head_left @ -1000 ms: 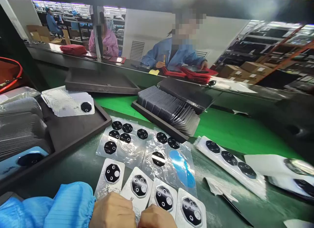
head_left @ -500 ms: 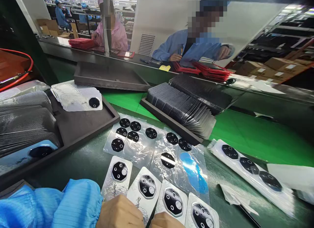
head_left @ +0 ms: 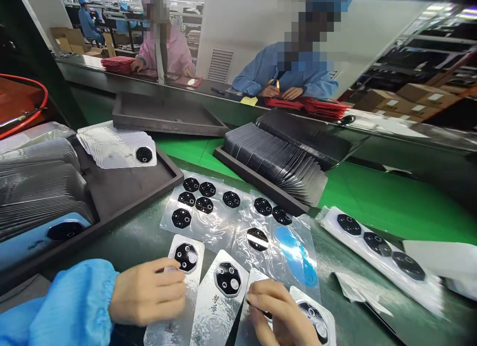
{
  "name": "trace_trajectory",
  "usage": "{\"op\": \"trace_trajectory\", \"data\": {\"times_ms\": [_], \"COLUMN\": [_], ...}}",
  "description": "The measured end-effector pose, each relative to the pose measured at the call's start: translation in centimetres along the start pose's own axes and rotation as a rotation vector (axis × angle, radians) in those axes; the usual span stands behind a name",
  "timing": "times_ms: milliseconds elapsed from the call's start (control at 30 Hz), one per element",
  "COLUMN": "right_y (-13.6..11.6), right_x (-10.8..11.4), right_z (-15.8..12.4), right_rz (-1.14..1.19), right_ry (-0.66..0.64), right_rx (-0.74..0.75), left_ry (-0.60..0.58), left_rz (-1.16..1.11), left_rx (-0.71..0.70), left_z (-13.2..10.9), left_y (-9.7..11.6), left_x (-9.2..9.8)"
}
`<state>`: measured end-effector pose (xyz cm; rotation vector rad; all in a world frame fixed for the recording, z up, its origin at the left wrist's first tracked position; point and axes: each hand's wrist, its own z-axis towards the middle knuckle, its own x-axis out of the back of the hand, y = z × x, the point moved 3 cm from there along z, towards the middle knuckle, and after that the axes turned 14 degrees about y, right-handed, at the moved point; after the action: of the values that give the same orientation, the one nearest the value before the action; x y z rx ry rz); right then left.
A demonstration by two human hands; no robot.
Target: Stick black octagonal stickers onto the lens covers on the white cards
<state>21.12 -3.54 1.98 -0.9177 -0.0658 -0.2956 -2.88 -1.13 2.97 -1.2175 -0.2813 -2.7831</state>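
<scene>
Clock-wise from the middle of the view, the workshop shows a co-worker in blue (head_left: pixel 309 77) at one o'clock beside red stacks (head_left: pixel 324 108), a co-worker in pink (head_left: pixel 175 52) at eleven, and cardboard boxes (head_left: pixel 421 97) between two and three. Nearer, the dark green counter (head_left: pixel 130 244) carries a dark tray (head_left: pixel 119 192) at nine o'clock, holding fanned silver panels (head_left: pixel 112 149), and a bright green mat (head_left: pixel 380 202) lies between three and four. Just below centre, clear film (head_left: pixel 216 231) bears black octagonal pieces (head_left: pixel 231 199); at four, a white strip (head_left: pixel 378 261) bears three more.

Around six o'clock, four silver panels with black octagons (head_left: pixel 219 311) lie side by side on the counter. Between seven and eight, the person's left hand (head_left: pixel 149 294) lies flat over the leftmost panel, fingers straight and close together. Between five and six, the right hand (head_left: pixel 283 306) curls over the third panel, partly covering it; whether its fingertips pinch anything cannot be told.
</scene>
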Motion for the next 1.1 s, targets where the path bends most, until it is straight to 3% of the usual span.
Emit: {"op": "trace_trajectory", "data": {"times_ms": [167, 367, 467, 567, 700, 1100], "right_y": [0.3, -1.0, -1.2, -0.7, 0.0, 0.4], "right_x": [0.3, -1.6, -3.8, -6.2, -7.9, -7.7], "right_z": [0.0, 1.8, 2.4, 2.5, 1.9, 1.8], "right_rz": [-0.093, -0.190, -0.189, -0.165, -0.155, -0.128], "right_ry": [0.048, -0.279, -0.338, -0.249, -0.134, -0.107], "right_rx": [-0.035, -0.174, -0.240, -0.271, -0.174, -0.171], "left_ry": [-0.032, 0.001, -0.026, -0.049, -0.059, -0.058], "left_rz": [0.087, 0.067, 0.052, 0.045, 0.055, 0.042], "left_rx": [-0.029, -0.018, -0.015, -0.020, -0.019, -0.013], "left_z": [-1.8, -1.6, -1.4, -1.4, -1.4, -1.6], "left_y": [-1.7, -1.8, -1.8, -1.8, -1.8, -1.8], "left_x": [1.0, 0.6, 0.5, 0.5, 0.3, 0.0]}}
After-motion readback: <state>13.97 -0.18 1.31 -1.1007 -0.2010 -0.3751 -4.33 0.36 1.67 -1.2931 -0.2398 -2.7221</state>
